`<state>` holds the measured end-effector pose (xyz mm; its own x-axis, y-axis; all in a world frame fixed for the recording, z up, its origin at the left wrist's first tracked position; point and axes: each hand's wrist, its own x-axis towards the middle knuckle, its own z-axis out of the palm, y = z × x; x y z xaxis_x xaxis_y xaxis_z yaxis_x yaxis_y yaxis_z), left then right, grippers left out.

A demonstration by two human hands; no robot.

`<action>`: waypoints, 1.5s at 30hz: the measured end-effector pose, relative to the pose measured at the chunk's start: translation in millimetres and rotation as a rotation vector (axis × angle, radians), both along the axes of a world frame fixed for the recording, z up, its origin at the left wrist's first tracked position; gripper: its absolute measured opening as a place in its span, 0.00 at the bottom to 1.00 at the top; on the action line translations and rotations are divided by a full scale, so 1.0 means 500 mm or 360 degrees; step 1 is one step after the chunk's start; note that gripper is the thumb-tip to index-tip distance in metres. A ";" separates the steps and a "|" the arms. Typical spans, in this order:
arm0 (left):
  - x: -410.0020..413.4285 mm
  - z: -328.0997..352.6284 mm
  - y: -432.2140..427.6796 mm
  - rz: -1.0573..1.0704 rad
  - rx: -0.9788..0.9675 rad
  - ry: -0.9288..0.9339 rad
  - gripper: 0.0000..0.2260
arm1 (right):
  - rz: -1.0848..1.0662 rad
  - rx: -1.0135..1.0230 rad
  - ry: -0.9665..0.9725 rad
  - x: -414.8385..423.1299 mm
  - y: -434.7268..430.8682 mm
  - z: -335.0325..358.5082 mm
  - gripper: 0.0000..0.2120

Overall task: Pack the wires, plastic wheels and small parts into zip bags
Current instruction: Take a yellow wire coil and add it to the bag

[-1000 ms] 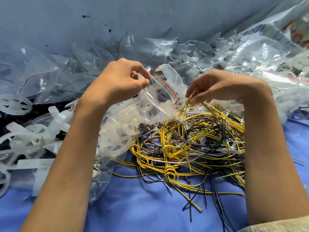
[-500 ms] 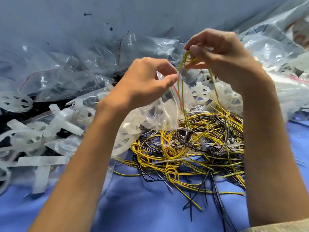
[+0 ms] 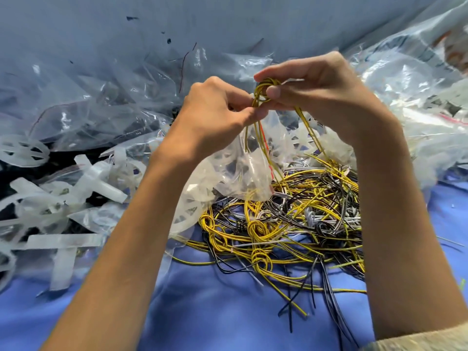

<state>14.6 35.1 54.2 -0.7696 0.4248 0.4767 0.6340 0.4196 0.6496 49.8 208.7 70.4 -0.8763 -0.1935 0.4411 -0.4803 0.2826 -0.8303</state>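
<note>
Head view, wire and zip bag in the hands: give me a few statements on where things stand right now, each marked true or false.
1. The right hand pinches a coil of yellow wire. True.
2. The left hand lies flat on the blue cloth. False: it is raised and grips the top of the zip bag.
3. The wire pile holds only yellow wires. False: black and white ones are mixed in.
4. A plastic wheel lies at the far left. True.
</note>
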 end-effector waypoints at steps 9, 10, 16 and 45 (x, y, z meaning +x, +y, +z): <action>0.012 0.011 -0.009 -0.0020 0.0148 -0.0096 0.02 | 0.0092 -0.0114 -0.0041 0.015 0.010 0.002 0.12; 0.013 0.011 -0.009 -0.0021 0.0166 -0.0110 0.03 | 0.0112 -0.0122 -0.0047 0.015 0.013 0.001 0.12; 0.013 0.012 -0.005 0.0010 0.0381 -0.0161 0.05 | 0.0194 -0.0108 -0.0125 0.009 0.027 0.000 0.11; 0.007 0.007 0.006 0.0365 0.0335 0.0056 0.05 | 0.0197 0.0630 -0.0563 0.035 -0.018 0.024 0.08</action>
<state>17.9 37.9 57.9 -0.8153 0.1310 0.5640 0.5620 0.4131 0.7166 67.3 199.5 82.4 -0.9181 -0.3964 -0.0040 -0.2407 0.5655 -0.7888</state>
